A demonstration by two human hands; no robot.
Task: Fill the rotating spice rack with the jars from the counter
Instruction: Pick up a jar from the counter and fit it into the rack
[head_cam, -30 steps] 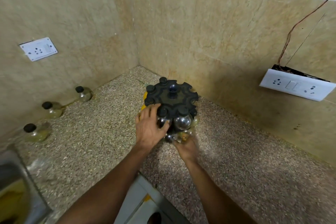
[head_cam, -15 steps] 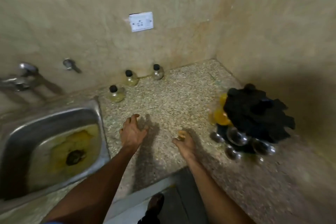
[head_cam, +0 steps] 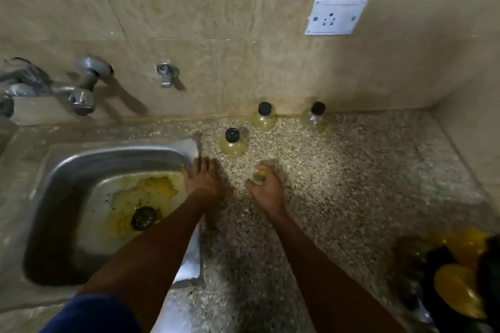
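Three small glass jars with black caps stand on the speckled counter (head_cam: pixel 351 170) near the back wall: the nearest jar (head_cam: pixel 232 143), a middle jar (head_cam: pixel 263 116) and a right jar (head_cam: pixel 315 116). My left hand (head_cam: pixel 203 181) is stretched out flat with its fingers apart, just short of the nearest jar, over the sink's right rim. My right hand (head_cam: pixel 267 189) is curled around a small yellowish object (head_cam: pixel 261 171), too blurred to name. The black rotating spice rack (head_cam: pixel 460 273), with yellow jars in it, sits blurred at the bottom right.
A steel sink (head_cam: pixel 67 170) with yellow stains fills the left side. Taps (head_cam: pixel 84 89) and a small valve (head_cam: pixel 166 74) stick out of the tiled wall above it. A white socket plate (head_cam: pixel 335 16) is on the wall.
My view has swung left from the rack to the sink and the jars. Both hands have left the rack and moved toward the three jars; the right hand stays curled on the yellowish object.
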